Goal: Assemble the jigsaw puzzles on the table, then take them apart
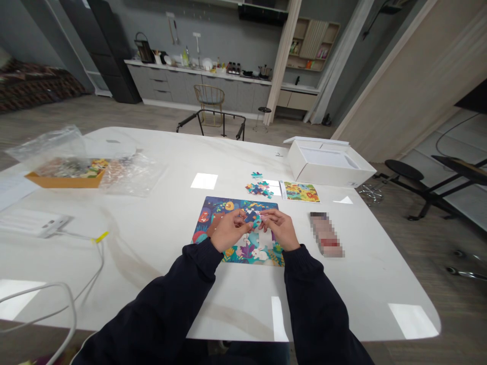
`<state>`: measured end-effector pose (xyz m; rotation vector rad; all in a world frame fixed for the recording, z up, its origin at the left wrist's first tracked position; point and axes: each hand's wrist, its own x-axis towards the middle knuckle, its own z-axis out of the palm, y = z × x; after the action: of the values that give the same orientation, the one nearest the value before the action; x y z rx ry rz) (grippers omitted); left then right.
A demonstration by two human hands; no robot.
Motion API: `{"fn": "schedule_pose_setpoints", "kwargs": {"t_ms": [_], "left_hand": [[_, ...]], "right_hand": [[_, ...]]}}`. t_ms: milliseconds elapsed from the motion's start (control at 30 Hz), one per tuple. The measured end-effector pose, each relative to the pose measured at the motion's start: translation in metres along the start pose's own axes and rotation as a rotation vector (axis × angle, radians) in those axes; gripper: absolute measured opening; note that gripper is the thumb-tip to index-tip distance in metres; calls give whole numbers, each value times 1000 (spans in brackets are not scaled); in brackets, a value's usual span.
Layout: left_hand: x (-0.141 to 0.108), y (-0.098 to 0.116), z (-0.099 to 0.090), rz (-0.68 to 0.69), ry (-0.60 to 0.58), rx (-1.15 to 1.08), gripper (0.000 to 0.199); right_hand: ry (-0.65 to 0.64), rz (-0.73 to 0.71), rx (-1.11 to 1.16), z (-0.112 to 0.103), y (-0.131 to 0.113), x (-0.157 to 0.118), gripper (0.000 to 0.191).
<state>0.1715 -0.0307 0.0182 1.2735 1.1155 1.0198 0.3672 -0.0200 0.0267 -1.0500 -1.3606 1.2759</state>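
The left grip [230, 228] and the right grip [279, 229] cover the middle of the puzzle board [247, 256], so part of its picture is hidden below the fingers. Both grips are closed at the fingertips, pinching between them small blue and teal puzzle pieces [251, 217]; whether these are two pieces or one joined part, I cannot tell. The board lies flat on the worktop [243, 294], directly under the two grips.

Just beyond the grips is one small heap of loose pieces [261, 189]; they overlap, and I cannot count them exactly. One single piece [256, 175] lies a little farther out, apart from the heap. To the right of the heap there is one picture card [302, 192], and behind the card one white box [327, 171], whose inside is only partly visible. Near the right grip, on its outer side, one object [326, 234] is blurred into squares and cannot be recognised.

Well to the left of the left grip stands one orange tray [64, 181]; clear plastic [133, 177] makes its contents hard to make out. Nearer is one white device [49, 227], with its cable cut off at the left edge.
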Motion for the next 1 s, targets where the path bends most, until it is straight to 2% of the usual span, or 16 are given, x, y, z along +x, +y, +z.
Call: {"fn": "schedule_pose_setpoints", "kwargs": {"t_ms": [67, 200, 300, 400, 500, 667, 767, 1000], "left_hand": [[1, 2, -3, 5, 56, -6, 40], [4, 6, -10, 39, 134, -42, 40], [5, 6, -12, 63, 145, -15, 40], [5, 4, -14, 105, 162, 35, 38], [9, 1, -19, 141, 158, 189, 37], [30, -4, -25, 134, 40, 425, 35], [47, -8, -19, 122, -25, 464, 37], [67, -14, -10, 144, -27, 539, 29]], "right_hand": [[83, 17, -4, -3, 2, 1, 36], [440, 16, -65, -16, 5, 3, 34], [554, 1, -128, -26, 8, 5, 31], [545, 19, -186, -30, 12, 7, 31], [537, 20, -292, -31, 19, 8, 29], [536, -7, -605, -36, 35, 12, 20], [485, 7, -621, -38, 45, 15, 19], [451, 33, -681, -38, 50, 15, 17]]}}
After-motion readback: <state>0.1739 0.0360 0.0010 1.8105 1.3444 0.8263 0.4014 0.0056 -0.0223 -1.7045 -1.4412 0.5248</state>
